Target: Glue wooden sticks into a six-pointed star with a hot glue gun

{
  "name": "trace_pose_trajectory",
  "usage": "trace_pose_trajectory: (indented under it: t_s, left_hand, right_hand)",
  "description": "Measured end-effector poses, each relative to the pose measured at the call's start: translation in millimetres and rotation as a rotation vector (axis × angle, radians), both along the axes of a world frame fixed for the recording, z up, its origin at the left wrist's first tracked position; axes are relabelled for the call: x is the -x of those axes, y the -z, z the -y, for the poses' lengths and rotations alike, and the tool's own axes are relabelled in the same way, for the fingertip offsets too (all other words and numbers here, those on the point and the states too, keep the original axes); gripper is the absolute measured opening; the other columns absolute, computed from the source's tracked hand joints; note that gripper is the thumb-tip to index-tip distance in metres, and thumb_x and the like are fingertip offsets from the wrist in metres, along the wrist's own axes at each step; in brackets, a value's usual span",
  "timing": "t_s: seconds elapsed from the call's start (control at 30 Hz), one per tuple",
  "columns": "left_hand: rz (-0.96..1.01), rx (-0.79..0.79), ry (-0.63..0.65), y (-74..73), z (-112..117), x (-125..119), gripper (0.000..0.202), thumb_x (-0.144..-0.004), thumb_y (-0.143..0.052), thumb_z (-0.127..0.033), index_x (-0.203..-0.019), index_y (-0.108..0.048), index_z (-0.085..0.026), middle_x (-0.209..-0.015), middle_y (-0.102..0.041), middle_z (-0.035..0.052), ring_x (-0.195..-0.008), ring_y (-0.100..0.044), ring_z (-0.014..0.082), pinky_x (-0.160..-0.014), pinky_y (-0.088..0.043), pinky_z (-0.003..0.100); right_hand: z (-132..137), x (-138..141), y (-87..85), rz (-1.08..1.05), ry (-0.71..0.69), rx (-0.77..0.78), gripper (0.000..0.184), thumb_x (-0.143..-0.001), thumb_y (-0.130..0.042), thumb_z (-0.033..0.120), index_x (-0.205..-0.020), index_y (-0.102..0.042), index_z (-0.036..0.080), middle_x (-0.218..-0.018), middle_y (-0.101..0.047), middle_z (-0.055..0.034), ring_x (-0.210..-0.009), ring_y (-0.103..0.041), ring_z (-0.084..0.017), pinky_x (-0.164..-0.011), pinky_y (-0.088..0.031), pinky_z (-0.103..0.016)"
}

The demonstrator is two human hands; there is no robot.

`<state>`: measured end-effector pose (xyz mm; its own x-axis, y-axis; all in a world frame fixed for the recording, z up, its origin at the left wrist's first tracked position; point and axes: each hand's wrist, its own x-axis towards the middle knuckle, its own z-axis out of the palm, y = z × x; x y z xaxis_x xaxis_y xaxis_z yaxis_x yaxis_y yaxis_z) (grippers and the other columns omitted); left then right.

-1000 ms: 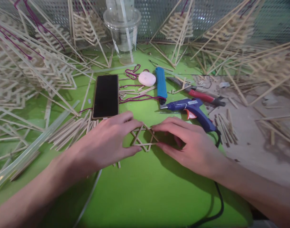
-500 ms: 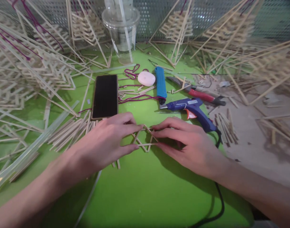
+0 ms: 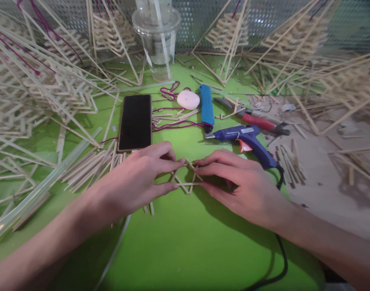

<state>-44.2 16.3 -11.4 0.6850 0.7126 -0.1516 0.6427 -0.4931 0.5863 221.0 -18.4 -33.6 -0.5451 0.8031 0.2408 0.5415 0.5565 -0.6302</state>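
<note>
Between my hands is a small star-shaped frame of thin wooden sticks (image 3: 186, 184), held low over the green tabletop. The fingertips and thumb of my left hand (image 3: 142, 173) grip its left corners. On the right side, my right hand (image 3: 239, 182) pinches the other corners with its thumb and fingers. Part of the frame is hidden behind the fingertips. Beyond my right hand lies a blue glue gun (image 3: 248, 139) with an orange trigger, its nozzle pointing left. A black-screened phone (image 3: 135, 123) lies just past my left hand.
Loose sticks (image 3: 85, 167) lie left, with another bundle (image 3: 291, 163) right. Behind are a blue cutter (image 3: 207, 105), a pinkish-white case (image 3: 188, 100), red-handled pliers (image 3: 260, 120) and a clear plastic cup (image 3: 157, 44). Stick structures (image 3: 60, 85) line the back. A black cord (image 3: 282, 254) runs down right.
The view has shifted very slightly, so everything sits a little further right. Both hands keep the same hold on the stick frame.
</note>
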Motion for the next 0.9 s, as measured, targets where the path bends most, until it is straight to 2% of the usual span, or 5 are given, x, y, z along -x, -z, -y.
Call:
trace_pose_trajectory:
  t_s: [0.2,0.37,0.53,0.9]
  left_hand:
    - [-0.008,0.040,-0.019,-3.2,-0.7,-1.4,0.030,-0.103,-0.070,-0.032,-0.132,-0.078,-0.026,-0.125,-0.069,0.0067,-0.105,-0.071,0.0232,-0.090,-0.060,0.036]
    - [-0.011,0.045,-0.030,-4.7,-0.7,-1.7,0.028,-0.101,-0.072,-0.031,-0.127,-0.080,-0.024,-0.126,-0.070,0.0074,-0.105,-0.072,0.0237,-0.092,-0.060,0.037]
    - [0.004,0.042,-0.006,-2.4,-0.8,1.1,0.028,-0.103,-0.071,-0.034,-0.128,-0.079,-0.025,-0.130,-0.069,0.0071,-0.109,-0.071,0.0240,-0.096,-0.059,0.036]
    - [-0.023,0.023,0.010,-2.6,-1.5,0.0,0.031,-0.101,-0.072,-0.031,-0.131,-0.077,-0.025,-0.130,-0.069,0.0077,-0.110,-0.070,0.0250,-0.098,-0.057,0.038]
  right_hand:
    - [0.8,0.7,-1.6,0.047,0.057,0.002,0.036,-0.094,-0.074,0.009,-0.129,-0.072,0.015,-0.113,-0.079,-0.0091,-0.103,-0.075,-0.025,-0.093,-0.064,-0.041]
    - [0.1,0.8,-0.2,0.004,0.009,-0.005,0.028,-0.097,-0.072,0.009,-0.122,-0.077,0.019,-0.117,-0.079,-0.0089,-0.105,-0.075,-0.025,-0.093,-0.065,-0.042]
    - [-0.8,0.8,1.2,-0.018,0.003,-0.002,0.030,-0.096,-0.071,0.009,-0.122,-0.078,0.023,-0.118,-0.079,-0.0085,-0.106,-0.076,-0.026,-0.093,-0.066,-0.045]
    - [-0.3,-0.5,0.0,-0.005,-0.013,-0.014,0.026,-0.098,-0.069,0.009,-0.122,-0.078,0.018,-0.118,-0.078,-0.0093,-0.107,-0.075,-0.024,-0.096,-0.064,-0.041]
